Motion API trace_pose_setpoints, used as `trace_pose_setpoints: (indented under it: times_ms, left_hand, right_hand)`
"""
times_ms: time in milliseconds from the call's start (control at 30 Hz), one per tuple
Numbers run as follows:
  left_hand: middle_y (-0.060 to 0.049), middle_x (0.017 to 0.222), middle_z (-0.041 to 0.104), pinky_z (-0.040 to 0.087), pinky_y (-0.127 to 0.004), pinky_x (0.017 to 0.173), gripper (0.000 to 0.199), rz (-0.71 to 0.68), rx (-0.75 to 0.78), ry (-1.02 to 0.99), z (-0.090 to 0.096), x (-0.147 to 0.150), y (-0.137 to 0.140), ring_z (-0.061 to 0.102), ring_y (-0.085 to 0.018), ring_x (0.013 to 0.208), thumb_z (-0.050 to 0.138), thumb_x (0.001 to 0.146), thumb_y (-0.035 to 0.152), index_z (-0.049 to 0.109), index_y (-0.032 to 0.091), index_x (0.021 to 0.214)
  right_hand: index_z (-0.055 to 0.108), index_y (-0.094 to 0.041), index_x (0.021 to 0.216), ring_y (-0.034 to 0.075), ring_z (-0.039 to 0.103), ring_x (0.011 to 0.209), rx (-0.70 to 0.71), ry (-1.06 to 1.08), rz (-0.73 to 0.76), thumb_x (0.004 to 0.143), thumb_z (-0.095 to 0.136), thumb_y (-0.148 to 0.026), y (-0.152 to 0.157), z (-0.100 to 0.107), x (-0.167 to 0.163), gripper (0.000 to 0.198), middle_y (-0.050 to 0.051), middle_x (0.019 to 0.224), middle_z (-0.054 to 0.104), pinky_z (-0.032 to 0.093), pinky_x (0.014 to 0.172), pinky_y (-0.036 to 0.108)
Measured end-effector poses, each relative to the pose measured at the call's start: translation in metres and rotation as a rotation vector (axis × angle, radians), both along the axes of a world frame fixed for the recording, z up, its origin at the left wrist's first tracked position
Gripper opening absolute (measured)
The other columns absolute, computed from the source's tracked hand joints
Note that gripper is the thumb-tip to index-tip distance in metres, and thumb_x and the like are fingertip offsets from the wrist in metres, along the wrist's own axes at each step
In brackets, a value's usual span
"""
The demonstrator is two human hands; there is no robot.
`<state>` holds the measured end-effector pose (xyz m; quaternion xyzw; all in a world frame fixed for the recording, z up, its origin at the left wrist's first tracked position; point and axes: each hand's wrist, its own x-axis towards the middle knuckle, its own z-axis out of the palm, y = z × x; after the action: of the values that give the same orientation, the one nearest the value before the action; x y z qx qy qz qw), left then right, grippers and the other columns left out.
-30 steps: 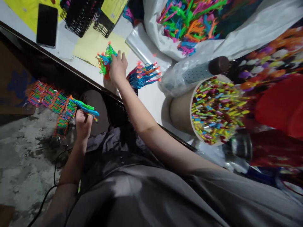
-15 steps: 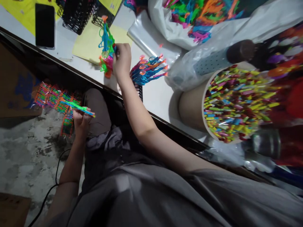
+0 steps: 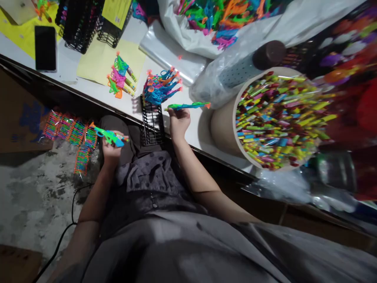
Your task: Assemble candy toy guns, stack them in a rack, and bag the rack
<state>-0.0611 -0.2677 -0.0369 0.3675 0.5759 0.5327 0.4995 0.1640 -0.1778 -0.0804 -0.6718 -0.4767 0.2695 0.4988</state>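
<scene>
My left hand (image 3: 111, 154), over my knee, is closed round a green and blue toy gun (image 3: 110, 136) with an orange tip. At the table's front edge, my right hand (image 3: 180, 125) grips a slim green and blue toy gun (image 3: 191, 105), its orange tip pointing right. Between the hands stands a black wire rack (image 3: 152, 124), overhanging the edge. A bunch of blue, pink and orange toy guns (image 3: 159, 89) is lined up at its far end. A small pile of toy guns (image 3: 119, 76) lies on yellow paper (image 3: 88, 67).
A tub (image 3: 224, 125) of colourful small sticks stands at the right. Behind it are a dotted bottle (image 3: 241, 74) and a white sack (image 3: 173, 23) of toy parts. A phone (image 3: 45, 49) lies at the left. Bagged toys (image 3: 73, 131) hang below the edge.
My right hand has left the pile on the yellow paper and moved right and nearer, carrying a toy gun. The toy gun in my left hand has turned to show its side.
</scene>
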Motion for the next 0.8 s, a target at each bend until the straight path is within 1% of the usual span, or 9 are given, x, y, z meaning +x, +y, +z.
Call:
trace_pose_setpoints:
  times_ms: [67, 133, 233, 333, 400, 500, 600, 700, 800]
  left_hand:
    - [0.000, 0.084, 0.057, 0.052, -0.033, 0.077, 0.043, -0.012, 0.073, 0.000, -0.009, 0.018, 0.022, 0.064, -0.014, 0.076, 0.070, 0.065, 0.047, 0.042, 0.022, 0.085]
    - [0.000, 0.081, 0.057, 0.051, -0.033, 0.080, 0.039, 0.000, 0.135, 0.065, -0.019, 0.034, 0.048, 0.063, -0.015, 0.079, 0.072, 0.065, 0.039, 0.042, 0.021, 0.083]
    - [0.000, 0.078, 0.057, 0.049, -0.030, 0.083, 0.030, 0.046, 0.154, 0.209, -0.033, 0.050, 0.083, 0.061, -0.015, 0.082, 0.069, 0.068, 0.024, 0.043, 0.021, 0.082]
    - [-0.001, 0.082, 0.058, 0.048, -0.030, 0.085, 0.029, 0.023, 0.173, 0.246, -0.044, 0.058, 0.104, 0.061, -0.015, 0.083, 0.067, 0.068, 0.016, 0.044, 0.020, 0.084]
    - [-0.001, 0.084, 0.059, 0.048, -0.030, 0.086, 0.028, 0.016, 0.165, 0.271, -0.051, 0.061, 0.110, 0.061, -0.015, 0.085, 0.067, 0.070, 0.015, 0.045, 0.020, 0.086]
    - [-0.003, 0.085, 0.059, 0.047, -0.029, 0.089, 0.023, 0.055, 0.159, 0.326, -0.059, 0.063, 0.113, 0.061, -0.015, 0.090, 0.064, 0.074, 0.015, 0.045, 0.019, 0.086]
    - [-0.004, 0.087, 0.059, 0.048, -0.028, 0.087, 0.021, 0.065, 0.169, 0.347, -0.063, 0.063, 0.116, 0.061, -0.015, 0.091, 0.063, 0.077, 0.018, 0.044, 0.019, 0.086]
    - [-0.005, 0.089, 0.060, 0.048, -0.029, 0.086, 0.025, 0.013, 0.167, 0.433, -0.062, 0.059, 0.120, 0.061, -0.016, 0.091, 0.066, 0.075, 0.021, 0.045, 0.019, 0.089]
    - [-0.005, 0.090, 0.061, 0.049, -0.029, 0.085, 0.025, -0.061, 0.199, 0.598, -0.060, 0.052, 0.124, 0.062, -0.017, 0.090, 0.066, 0.075, 0.023, 0.047, 0.018, 0.091]
  right_hand:
    - [0.058, -0.015, 0.090, 0.016, 0.061, 0.089, -0.038, 0.017, 0.016, 0.083, 0.053, -0.046, 0.014, -0.009, 0.010, 0.031, 0.009, 0.089, 0.064, 0.049, 0.084, 0.033]
    - [0.057, -0.015, 0.086, 0.016, 0.060, 0.086, -0.074, 0.042, 0.045, 0.081, 0.056, -0.040, 0.023, -0.013, 0.011, 0.025, 0.009, 0.087, 0.065, 0.049, 0.083, 0.031]
    - [0.055, -0.015, 0.084, 0.015, 0.059, 0.080, -0.128, 0.080, 0.056, 0.080, 0.058, -0.036, 0.026, -0.016, 0.006, 0.021, 0.007, 0.084, 0.065, 0.049, 0.079, 0.030]
    - [0.053, -0.016, 0.082, 0.015, 0.058, 0.077, -0.157, 0.080, 0.064, 0.080, 0.058, -0.035, 0.025, -0.019, 0.004, 0.020, 0.006, 0.081, 0.064, 0.048, 0.078, 0.031]
    - [0.053, -0.016, 0.082, 0.015, 0.059, 0.079, -0.156, 0.078, 0.074, 0.081, 0.058, -0.035, 0.025, -0.019, 0.004, 0.019, 0.006, 0.082, 0.064, 0.048, 0.079, 0.031]
    - [0.054, -0.016, 0.085, 0.016, 0.059, 0.083, -0.147, 0.092, 0.088, 0.081, 0.058, -0.033, 0.026, -0.019, 0.005, 0.018, 0.007, 0.086, 0.065, 0.048, 0.082, 0.032]
    - [0.055, -0.015, 0.089, 0.017, 0.060, 0.084, -0.145, 0.084, 0.110, 0.082, 0.057, -0.034, 0.028, -0.018, 0.006, 0.020, 0.008, 0.087, 0.065, 0.048, 0.084, 0.034]
    - [0.057, -0.015, 0.095, 0.018, 0.061, 0.084, -0.134, 0.072, 0.124, 0.083, 0.056, -0.033, 0.029, -0.020, 0.006, 0.022, 0.008, 0.088, 0.065, 0.048, 0.084, 0.035]
    - [0.057, -0.016, 0.099, 0.017, 0.061, 0.082, -0.097, 0.065, 0.142, 0.082, 0.057, -0.033, 0.030, -0.026, 0.007, 0.024, 0.005, 0.089, 0.065, 0.049, 0.081, 0.034]
